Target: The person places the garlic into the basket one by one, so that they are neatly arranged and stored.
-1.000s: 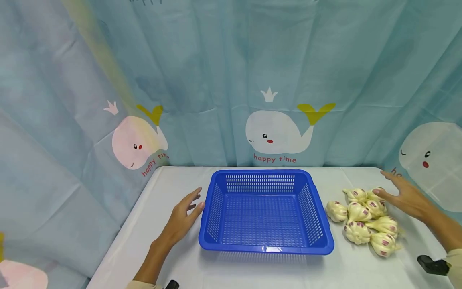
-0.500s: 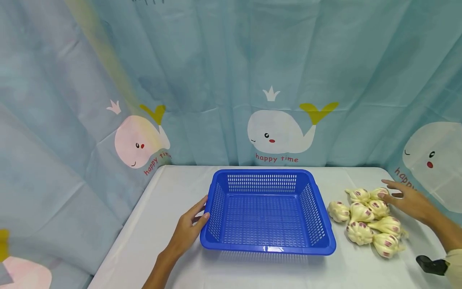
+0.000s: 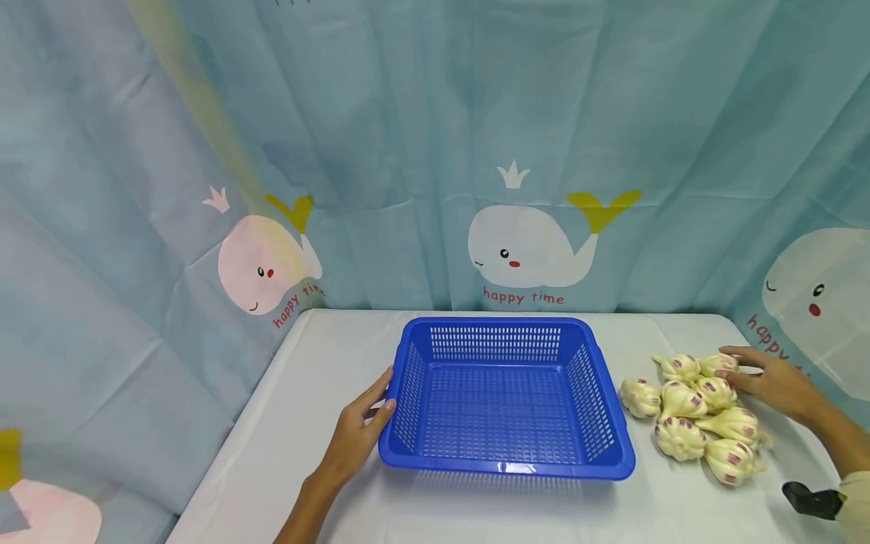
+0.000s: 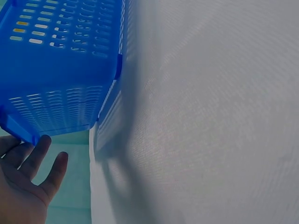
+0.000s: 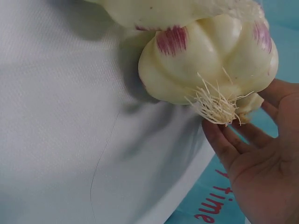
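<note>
A blue plastic basket (image 3: 506, 472) stands on the white table, with bare mesh showing inside. At its left side is my left hand (image 3: 356, 431); the fingertips touch the rim with the fingers fairly straight, and the thumb lies apart in the left wrist view. To the basket's right lies a cluster of several garlic bulbs (image 3: 682, 399), cream with purple marks. My right hand (image 3: 782, 384) reaches the back right bulb (image 3: 717, 366), fingers and thumb spread at its right edge. In the right wrist view, a nearer garlic bulb (image 5: 205, 60) hides part of the fingertips.
A white cloth covers the table (image 3: 326, 340). Behind and beside it hangs a pale blue curtain (image 3: 394, 227) printed with whales. A black strap end (image 3: 812, 500) sticks out near my right sleeve (image 3: 855, 506).
My left hand has moved right until its fingertips meet the basket's rim. My right hand has come down to the back right garlic bulb, its finger and thumb drawing closer together.
</note>
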`<state>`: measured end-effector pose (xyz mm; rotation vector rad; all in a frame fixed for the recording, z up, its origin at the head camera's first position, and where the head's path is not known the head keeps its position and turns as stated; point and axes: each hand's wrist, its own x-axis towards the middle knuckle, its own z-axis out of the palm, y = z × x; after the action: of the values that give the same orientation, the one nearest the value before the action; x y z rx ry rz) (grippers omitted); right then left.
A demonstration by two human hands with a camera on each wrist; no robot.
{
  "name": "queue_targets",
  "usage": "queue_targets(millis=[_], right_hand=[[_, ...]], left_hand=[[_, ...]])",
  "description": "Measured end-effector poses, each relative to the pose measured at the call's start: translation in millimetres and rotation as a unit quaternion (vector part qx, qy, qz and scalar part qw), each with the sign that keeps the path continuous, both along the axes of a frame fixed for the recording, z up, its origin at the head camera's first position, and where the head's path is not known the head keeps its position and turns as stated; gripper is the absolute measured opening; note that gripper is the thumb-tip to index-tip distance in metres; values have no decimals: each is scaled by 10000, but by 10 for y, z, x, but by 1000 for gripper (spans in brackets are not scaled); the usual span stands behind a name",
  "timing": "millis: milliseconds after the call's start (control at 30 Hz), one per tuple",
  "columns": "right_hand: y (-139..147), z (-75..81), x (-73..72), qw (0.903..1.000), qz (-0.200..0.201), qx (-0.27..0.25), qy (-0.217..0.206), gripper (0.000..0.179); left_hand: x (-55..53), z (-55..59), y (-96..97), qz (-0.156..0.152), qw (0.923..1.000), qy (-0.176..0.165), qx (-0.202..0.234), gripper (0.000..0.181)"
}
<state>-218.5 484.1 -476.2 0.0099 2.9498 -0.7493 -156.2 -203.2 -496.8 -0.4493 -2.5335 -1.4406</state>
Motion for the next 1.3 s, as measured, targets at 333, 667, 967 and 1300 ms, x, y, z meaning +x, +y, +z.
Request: queue_targets(millis=[333,667,967,1300], right_hand=[[12,-28,32,9987,-437,-257,84,85],[-48,35,122,9944,-532,-628,658,87],[-204,229,132,9905,-356,-911,969,87],[-564,450,137,9883,3,-1140,1016,84]], left_hand=[[-9,-30,13,6,9999,-5,105,55],[7,-29,26,67,9998,-73,155,55],[13,-42,16,67,9998,-95,188,55],[-9,-92,13,54,9996,-4,286,54]])
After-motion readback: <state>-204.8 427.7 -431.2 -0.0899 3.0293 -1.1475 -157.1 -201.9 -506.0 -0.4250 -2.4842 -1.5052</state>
